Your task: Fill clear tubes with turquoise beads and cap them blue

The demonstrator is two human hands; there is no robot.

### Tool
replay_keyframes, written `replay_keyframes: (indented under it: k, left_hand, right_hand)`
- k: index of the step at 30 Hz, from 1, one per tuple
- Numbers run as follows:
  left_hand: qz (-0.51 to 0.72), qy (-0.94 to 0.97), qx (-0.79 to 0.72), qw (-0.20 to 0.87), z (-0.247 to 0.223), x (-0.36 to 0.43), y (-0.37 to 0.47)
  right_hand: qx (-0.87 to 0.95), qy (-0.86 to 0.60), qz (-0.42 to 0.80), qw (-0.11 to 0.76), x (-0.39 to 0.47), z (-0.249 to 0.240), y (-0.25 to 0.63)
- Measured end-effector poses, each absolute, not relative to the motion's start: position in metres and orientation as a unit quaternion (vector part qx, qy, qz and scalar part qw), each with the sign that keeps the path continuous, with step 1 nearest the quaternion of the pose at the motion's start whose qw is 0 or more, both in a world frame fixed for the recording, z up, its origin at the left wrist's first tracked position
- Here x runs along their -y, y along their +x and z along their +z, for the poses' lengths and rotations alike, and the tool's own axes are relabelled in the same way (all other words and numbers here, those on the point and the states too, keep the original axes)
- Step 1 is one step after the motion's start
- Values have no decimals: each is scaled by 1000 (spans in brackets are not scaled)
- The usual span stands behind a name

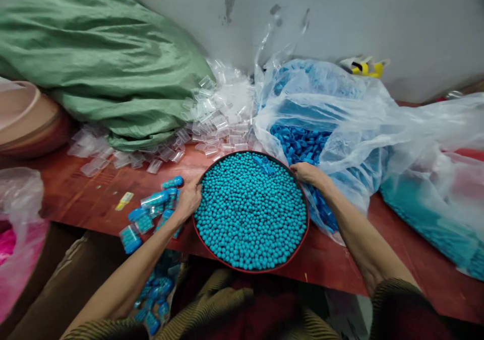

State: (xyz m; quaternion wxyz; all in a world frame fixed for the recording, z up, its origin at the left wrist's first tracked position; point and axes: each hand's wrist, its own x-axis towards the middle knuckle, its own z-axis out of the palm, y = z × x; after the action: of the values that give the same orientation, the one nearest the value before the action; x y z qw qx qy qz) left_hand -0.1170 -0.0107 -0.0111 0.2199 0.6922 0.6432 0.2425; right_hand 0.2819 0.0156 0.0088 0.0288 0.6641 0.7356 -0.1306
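A round tray (250, 269) with a dark red rim is full of small turquoise beads (249, 214). A few blue plastic pieces (264, 165) lie on the beads near the far edge. My left hand (189, 197) grips the rim on the left side, and my right hand (308, 173) grips it at the upper right; the fingertips of both are partly hidden. Left of the tray lie several clear bottles with blue caps (154, 199), filled with beads. Close to my right hand, an open plastic bag (340, 111) holds many blue caps (300, 143).
Loose clear plastic containers (227, 123) are heaped behind the tray, beside a large green sack (113, 58). A brown basket (30, 118) stands at far left. Another bag with turquoise beads (434, 229) sits at right on the red table (86, 194). Filled bottles (155, 294) lie below the edge.
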Motion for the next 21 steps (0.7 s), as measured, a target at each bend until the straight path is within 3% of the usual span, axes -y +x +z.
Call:
replay_keyframes:
  k: [4, 7, 13, 18, 21]
  left_hand:
    - [236, 693, -641, 230, -9, 8, -116]
    - [242, 694, -634, 238, -8, 6, -115]
    - [249, 706, -613, 251, -12, 10, -119]
    - [267, 708, -616, 219, -15, -15, -129]
    - [296, 704, -618, 185, -1, -62, -127]
  right_hand:
    - [-758, 650, -40, -35, -8, 18, 242]
    - [-856, 506, -34, -101, -16, 12, 191]
    - [-879, 476, -10, -39, -32, 3, 145]
    - [-878, 471, -82, 9, -18, 12, 166]
    - [-875, 444, -183, -65, -32, 24, 169]
